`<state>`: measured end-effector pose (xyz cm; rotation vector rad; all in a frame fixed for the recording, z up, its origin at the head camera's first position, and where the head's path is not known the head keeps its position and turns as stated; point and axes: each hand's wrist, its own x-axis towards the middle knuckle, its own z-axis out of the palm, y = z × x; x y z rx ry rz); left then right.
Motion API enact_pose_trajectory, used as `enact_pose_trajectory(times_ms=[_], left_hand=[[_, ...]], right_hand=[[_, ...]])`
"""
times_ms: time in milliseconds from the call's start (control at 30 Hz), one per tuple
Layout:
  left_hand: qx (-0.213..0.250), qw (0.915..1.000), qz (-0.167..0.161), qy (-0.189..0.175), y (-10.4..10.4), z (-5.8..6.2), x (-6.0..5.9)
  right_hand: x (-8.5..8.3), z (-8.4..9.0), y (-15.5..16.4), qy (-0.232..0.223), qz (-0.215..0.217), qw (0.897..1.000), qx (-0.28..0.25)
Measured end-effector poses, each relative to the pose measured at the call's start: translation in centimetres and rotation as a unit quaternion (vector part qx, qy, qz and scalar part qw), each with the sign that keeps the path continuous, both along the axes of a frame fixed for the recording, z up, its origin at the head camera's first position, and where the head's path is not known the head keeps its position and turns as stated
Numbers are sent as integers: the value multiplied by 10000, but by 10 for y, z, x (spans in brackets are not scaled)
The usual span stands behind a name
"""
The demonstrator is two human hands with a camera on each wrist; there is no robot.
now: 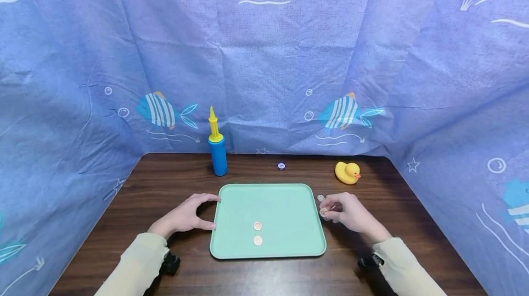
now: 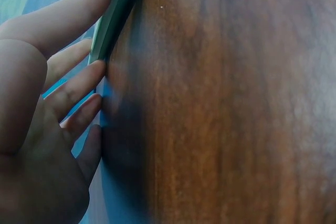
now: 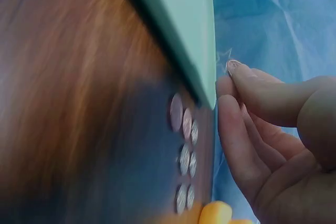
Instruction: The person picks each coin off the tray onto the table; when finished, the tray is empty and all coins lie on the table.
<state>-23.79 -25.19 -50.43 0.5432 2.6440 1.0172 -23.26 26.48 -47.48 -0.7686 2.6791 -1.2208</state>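
A pale green tray (image 1: pixel 285 204) lies in the middle of the table, with a copper-coloured coin (image 1: pixel 258 226) and a paler coin (image 1: pixel 258 240) on it. My left hand (image 1: pixel 188 215) is at the tray's left side, thumb and fingers spread, fingertips at the rim. Beside the right rim, my right hand (image 1: pixel 347 212) pinches a coin (image 3: pixel 232 66) between thumb and fingers. In the right wrist view, several coins (image 3: pixel 185 159) lie in rows on the table below that hand; the hand hides most of them from the head view.
At the back left of the dark wooden table (image 1: pixel 173 172) stands a blue and yellow hand pump (image 1: pixel 219 156). A dark poker chip (image 1: pixel 281 166) lies behind the tray. A yellow rubber duck (image 1: pixel 347 173) sits at the back right, before a blue fish-print cloth (image 1: pixel 264 80).
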Motion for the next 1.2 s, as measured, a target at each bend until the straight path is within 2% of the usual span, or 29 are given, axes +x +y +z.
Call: enact_pose_trajectory(times_ms=[233, 333, 600, 833, 1200], left_hand=[[1, 10000, -50, 64, 0, 2, 1], [-16, 10000, -49, 74, 1, 2, 1], [25, 10000, 39, -14, 0, 1, 0], [48, 10000, 35, -13, 0, -1, 0], [13, 10000, -22, 35, 0, 1, 1]], right_hand=[[4, -7, 18, 551, -428, 9965, 456], [5, -10, 24, 498, -494, 9960, 546], [5, -19, 30, 712, -598, 9917, 883], [5, -18, 27, 941, -557, 9883, 1066], [4, -24, 27, 832, -718, 9844, 1372]])
